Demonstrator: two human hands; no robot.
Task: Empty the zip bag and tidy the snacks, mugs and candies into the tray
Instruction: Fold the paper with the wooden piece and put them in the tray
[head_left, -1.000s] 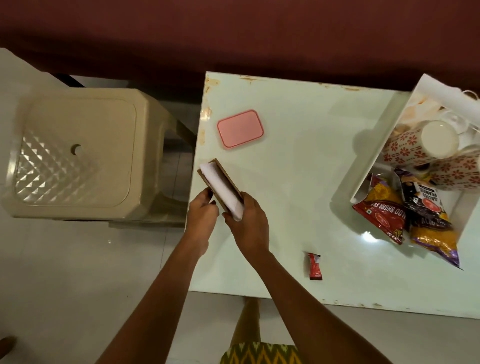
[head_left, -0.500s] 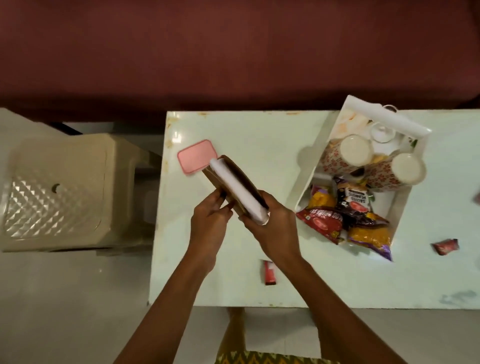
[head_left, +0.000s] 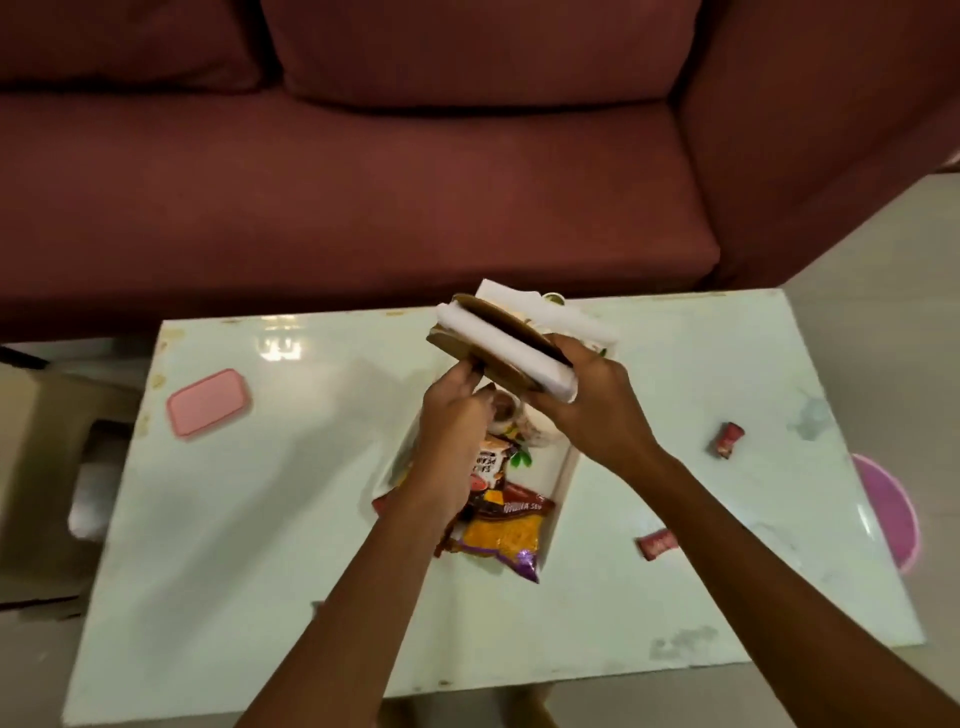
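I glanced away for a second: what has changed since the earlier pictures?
The left hand and right hand carried the zip bag rightward, from beside the pink lid to above the tray, keeping hold. Lid, snacks and loose candies stayed put.

The sofa (head_left: 415, 182) is dark maroon, the bench (head_left: 260, 519) is a glossy pale mint green with small rust-brown spots along its far edge, and the stool (head_left: 52, 415) is beige. The bag (head_left: 498, 353) is brown with a white band, the tray (head_left: 563, 483) is white, and the front packet (head_left: 498, 540) is orange-yellow with a brown stripe and a purple corner. The candies (head_left: 728, 439) are red, the lid (head_left: 209, 401) is plain pink, and the disc (head_left: 888, 509) is a stronger pink.
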